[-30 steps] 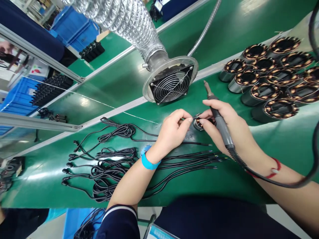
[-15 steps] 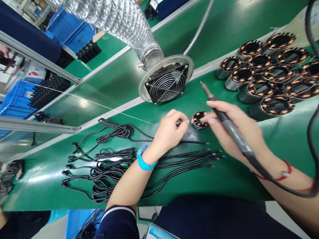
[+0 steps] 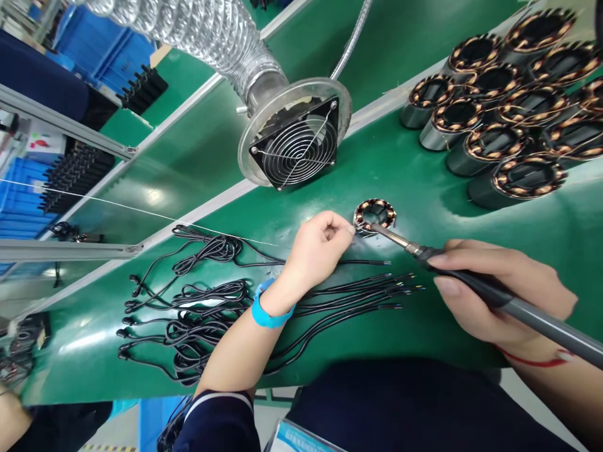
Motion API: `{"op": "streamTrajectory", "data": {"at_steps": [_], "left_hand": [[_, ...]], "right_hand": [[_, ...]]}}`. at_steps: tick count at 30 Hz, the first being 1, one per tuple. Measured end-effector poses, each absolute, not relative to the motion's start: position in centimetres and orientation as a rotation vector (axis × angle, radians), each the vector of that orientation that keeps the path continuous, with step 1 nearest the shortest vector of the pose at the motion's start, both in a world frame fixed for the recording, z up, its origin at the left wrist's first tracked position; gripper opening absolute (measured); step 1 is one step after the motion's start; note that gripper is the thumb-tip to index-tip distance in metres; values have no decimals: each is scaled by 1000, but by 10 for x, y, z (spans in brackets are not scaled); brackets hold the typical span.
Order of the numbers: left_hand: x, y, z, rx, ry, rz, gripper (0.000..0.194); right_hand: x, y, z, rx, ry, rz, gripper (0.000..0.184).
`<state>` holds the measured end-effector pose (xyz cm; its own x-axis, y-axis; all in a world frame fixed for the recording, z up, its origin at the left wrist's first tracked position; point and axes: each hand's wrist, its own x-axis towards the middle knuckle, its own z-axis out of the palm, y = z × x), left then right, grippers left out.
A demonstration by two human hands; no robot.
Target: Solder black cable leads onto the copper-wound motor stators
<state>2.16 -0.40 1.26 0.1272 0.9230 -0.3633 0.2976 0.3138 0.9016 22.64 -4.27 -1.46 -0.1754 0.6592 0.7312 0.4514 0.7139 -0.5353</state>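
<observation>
My right hand [image 3: 504,289] grips a soldering iron [image 3: 475,282] like a pen, its metal tip touching the near rim of a small stator [image 3: 375,215] with copper windings. The stator stands on the green bench. Close against its left side, my left hand [image 3: 325,242] pinches what looks like a thin silvery wire between thumb and forefinger; the fingers hide most of it. Under and beside my left wrist lie several black power cords [image 3: 211,307], coiled at the left, their stripped ends [image 3: 405,285] pointing right.
A fume extractor [image 3: 296,138] with a fan grille hangs beyond the stator on a silver duct [image 3: 202,37]. Several larger stators [image 3: 518,176] stand grouped at the far right. A thin white line [image 3: 141,207] slants across the left side. Blue bins [image 3: 103,44] sit at the upper left.
The soldering iron has swung down from pointing up and away, and its tip now meets the stator. My right fingers have left the stator's rim. The view has shifted slightly.
</observation>
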Motion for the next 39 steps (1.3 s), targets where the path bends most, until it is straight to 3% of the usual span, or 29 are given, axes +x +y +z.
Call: {"op": "streamTrajectory", "data": {"at_steps": [39], "left_hand": [[25, -3, 15, 958, 1413, 681, 20]], "right_hand": [[223, -42, -20, -848, -1782, 300, 11]]}}
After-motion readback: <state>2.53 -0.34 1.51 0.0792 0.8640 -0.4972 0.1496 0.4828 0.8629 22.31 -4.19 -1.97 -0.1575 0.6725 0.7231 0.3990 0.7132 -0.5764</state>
